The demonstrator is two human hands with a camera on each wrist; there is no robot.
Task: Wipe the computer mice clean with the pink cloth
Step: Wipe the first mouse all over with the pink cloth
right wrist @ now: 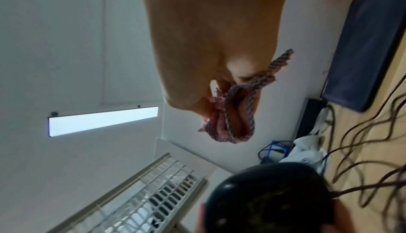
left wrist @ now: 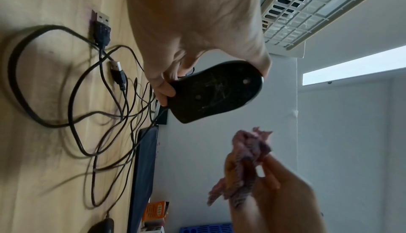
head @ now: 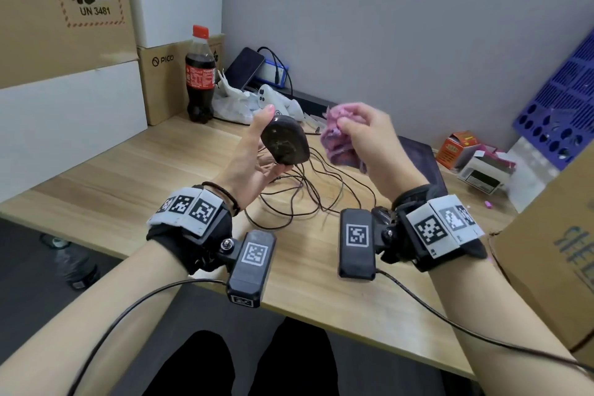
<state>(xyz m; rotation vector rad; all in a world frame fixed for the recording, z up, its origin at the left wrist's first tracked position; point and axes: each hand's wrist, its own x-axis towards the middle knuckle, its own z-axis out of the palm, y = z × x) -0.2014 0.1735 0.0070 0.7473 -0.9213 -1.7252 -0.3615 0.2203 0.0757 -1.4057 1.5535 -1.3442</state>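
My left hand (head: 257, 145) holds a black wired mouse (head: 285, 140) above the desk, thumb on its far end and fingers under its near end, its scratched underside turned toward me. The same mouse (left wrist: 216, 90) shows its flat base in the left wrist view and fills the lower right of the right wrist view (right wrist: 270, 196). My right hand (head: 363, 135) grips the bunched pink cloth (head: 337, 138) a short gap to the right of the mouse, not touching it. The cloth (right wrist: 230, 115) hangs crumpled from my fingers (left wrist: 243, 165). A second dark mouse (left wrist: 102, 225) lies on the desk.
Tangled thin cables (head: 308, 190) with USB plugs (left wrist: 102, 26) lie on the wooden desk (head: 128, 177) under my hands. A dark mouse pad (head: 424, 161) sits right of them. A cola bottle (head: 200, 74), cardboard boxes (head: 64, 10), a white phone (head: 273, 98), an orange carton (head: 456, 148) stand around.
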